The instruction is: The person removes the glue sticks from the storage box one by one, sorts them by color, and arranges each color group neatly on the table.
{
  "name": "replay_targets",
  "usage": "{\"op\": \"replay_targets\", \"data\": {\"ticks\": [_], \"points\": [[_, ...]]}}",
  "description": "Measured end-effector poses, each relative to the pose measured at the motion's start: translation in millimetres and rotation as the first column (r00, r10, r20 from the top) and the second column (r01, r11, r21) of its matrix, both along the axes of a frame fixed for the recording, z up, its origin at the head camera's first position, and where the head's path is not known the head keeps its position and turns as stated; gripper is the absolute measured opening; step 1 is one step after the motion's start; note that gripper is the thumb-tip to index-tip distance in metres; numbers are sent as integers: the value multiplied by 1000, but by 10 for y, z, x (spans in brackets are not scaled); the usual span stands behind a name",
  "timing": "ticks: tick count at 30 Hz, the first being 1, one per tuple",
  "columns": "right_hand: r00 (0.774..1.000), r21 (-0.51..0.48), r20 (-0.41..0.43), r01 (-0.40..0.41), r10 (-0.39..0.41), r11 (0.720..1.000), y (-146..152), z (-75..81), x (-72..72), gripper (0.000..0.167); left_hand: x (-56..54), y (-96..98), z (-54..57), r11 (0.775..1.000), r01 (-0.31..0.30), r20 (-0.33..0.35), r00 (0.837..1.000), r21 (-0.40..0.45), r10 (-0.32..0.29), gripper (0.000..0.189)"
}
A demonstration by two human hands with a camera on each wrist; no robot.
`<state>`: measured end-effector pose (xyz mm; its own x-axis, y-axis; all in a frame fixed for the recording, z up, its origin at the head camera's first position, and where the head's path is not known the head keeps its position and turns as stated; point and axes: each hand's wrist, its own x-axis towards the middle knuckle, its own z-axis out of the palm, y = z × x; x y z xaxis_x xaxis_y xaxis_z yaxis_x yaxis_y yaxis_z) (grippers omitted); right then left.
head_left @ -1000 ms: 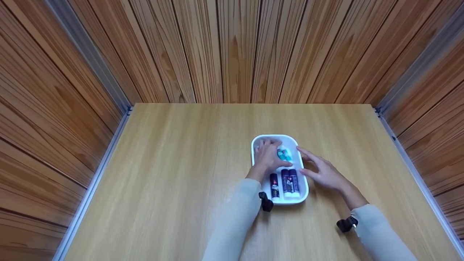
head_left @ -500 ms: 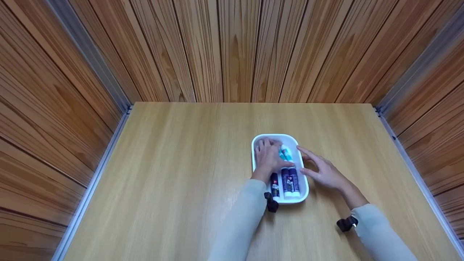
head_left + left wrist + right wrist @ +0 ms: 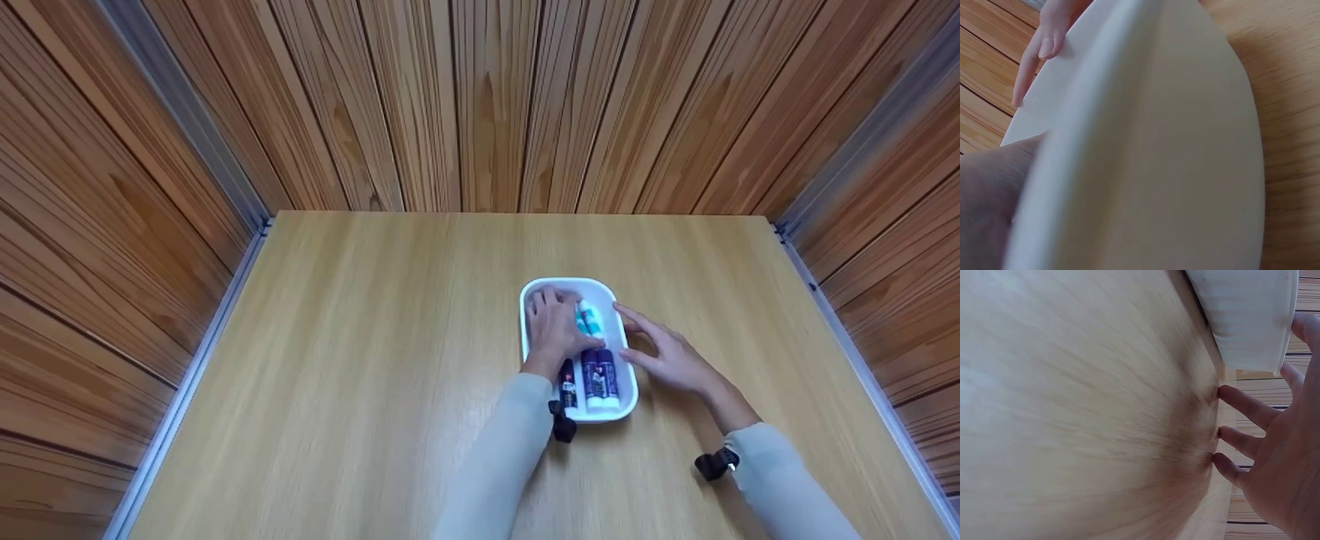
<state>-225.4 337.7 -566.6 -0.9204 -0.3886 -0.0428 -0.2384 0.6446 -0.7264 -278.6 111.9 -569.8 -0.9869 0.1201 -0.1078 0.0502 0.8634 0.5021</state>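
In the head view a white plastic tray (image 3: 628, 375) stands on the table. My left hand (image 3: 553, 326) reaches over its left wall, fingers down inside the far half and thumb stretched to the right. Beside that thumb lie turquoise-and-white tubes (image 3: 591, 321), partly covered by the hand; I cannot tell if it grips one. Two purple tubes with white ends (image 3: 600, 375) lie side by side in the near half, a darker tube (image 3: 568, 386) to their left. My right hand (image 3: 671, 358) touches the right rim with thumb and index finger; its other fingertips rest on the table.
The wooden table (image 3: 360, 360) extends around the tray. Wood-plank walls (image 3: 487, 105) close it in at the back and both sides, with grey metal strips (image 3: 206, 337) along the side edges.
My left hand has shifted slightly right and toward the near side within the tray. Two turquoise tubes now show side by side next to it. The right hand has stayed at the rim.
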Motion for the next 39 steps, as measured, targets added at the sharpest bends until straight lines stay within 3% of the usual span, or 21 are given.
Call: {"op": "replay_targets", "data": {"ticks": [8, 14, 20, 30, 39], "points": [[1000, 2, 8, 6, -6, 1000, -10, 13, 2, 78, -1, -18, 48, 1000, 1, 38, 999, 23, -2, 85], [1000, 14, -12, 6, -6, 1000, -15, 28, -1, 78, 26, -33, 98, 1000, 8, 9, 1000, 9, -9, 84], [1000, 8, -8, 4, -4, 1000, -11, 15, 3, 79, 26, -34, 100, 999, 2, 36, 999, 42, -3, 85], [1000, 0, -8, 1, -1, 1000, -5, -2, -7, 78, 58, -71, 194, 998, -15, 44, 999, 59, 13, 84], [1000, 2, -2, 12, -12, 1000, -9, -10, 3, 79, 62, -151, 285, 995, 12, 36, 999, 95, -15, 84]]}}
